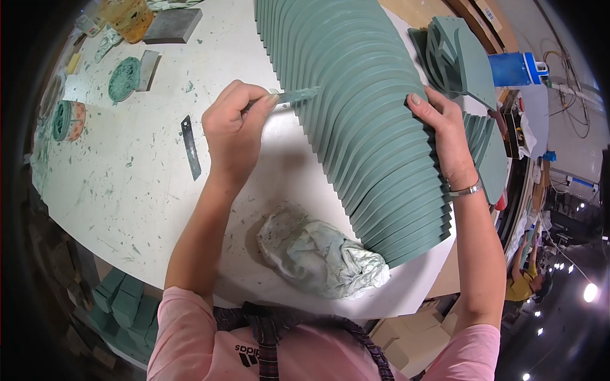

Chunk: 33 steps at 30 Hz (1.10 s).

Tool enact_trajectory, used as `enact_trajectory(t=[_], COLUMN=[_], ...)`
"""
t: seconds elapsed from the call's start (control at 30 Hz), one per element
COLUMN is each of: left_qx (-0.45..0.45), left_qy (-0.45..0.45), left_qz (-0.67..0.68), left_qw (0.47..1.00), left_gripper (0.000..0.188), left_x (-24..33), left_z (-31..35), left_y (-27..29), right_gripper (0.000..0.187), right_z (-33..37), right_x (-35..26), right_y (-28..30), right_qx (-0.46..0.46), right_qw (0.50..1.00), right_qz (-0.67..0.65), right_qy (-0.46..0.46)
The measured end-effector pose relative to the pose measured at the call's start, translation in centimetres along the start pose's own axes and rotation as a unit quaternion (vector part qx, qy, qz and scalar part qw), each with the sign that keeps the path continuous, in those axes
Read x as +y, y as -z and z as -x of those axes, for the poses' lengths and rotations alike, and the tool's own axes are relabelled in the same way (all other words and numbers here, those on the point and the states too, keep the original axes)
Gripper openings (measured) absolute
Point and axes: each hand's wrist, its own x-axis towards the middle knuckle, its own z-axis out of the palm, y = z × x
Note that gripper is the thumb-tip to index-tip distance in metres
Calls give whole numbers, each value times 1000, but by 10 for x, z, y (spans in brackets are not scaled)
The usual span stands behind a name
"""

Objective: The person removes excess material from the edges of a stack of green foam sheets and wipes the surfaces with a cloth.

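A long curved green form [381, 127], built of many stepped, overlapping layers, lies across the table from the top toward the lower right. My left hand [235, 124] pinches a thin flat scraper blade [298, 95] smeared with green putty. The blade's tip lies over the form's left stepped edge. At the opposite edge my right hand [441, 127] grips the form, its thumb on top and its fingers partly hidden behind the side. A crumpled, green-stained white cloth [318, 254] sits near the form's lower end. Left of my left hand lies a dark metal blade [190, 147].
On the white table [108, 209] at left stand a putty tub [68, 120], a patch of green putty [124, 79] beside a metal scraper, and a grey block [173, 26]. Green curved boards [460, 63] and a blue container [511, 68] are at right. Another person [524, 282] is far right.
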Motion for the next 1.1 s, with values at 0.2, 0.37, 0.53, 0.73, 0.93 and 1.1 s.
enact_trajectory(t=[0.2, 0.37, 0.53, 0.73, 0.93, 1.1], left_qx=[21, -32, -8, -8, -15, -50], left_qy=[-5, 6, 3, 1, -10, -36], left_qz=[11, 9, 3, 1, -15, -34], left_qw=[1000, 999, 1000, 1000, 1000, 997], left_gripper=[8, 7, 8, 9, 13, 15], left_x=[3, 3, 7, 5, 15, 15], left_z=[-4, -3, -5, -12, -43, -63], left_y=[-2, -1, 3, 6, 19, 24], right_gripper=[57, 57, 56, 55, 56, 57], right_z=[0, 0, -2, 1, 0, 0], right_x=[-1, 1, 1, -3, 1, 1], right_y=[2, 1, 3, 0, -1, 0], right_qx=[11, 14, 6, 3, 4, -2], right_qw=[1000, 1000, 1000, 1000, 1000, 999], right_qz=[4, 12, 14, -4, -16, -37], right_qy=[10, 11, 9, 8, 15, 13])
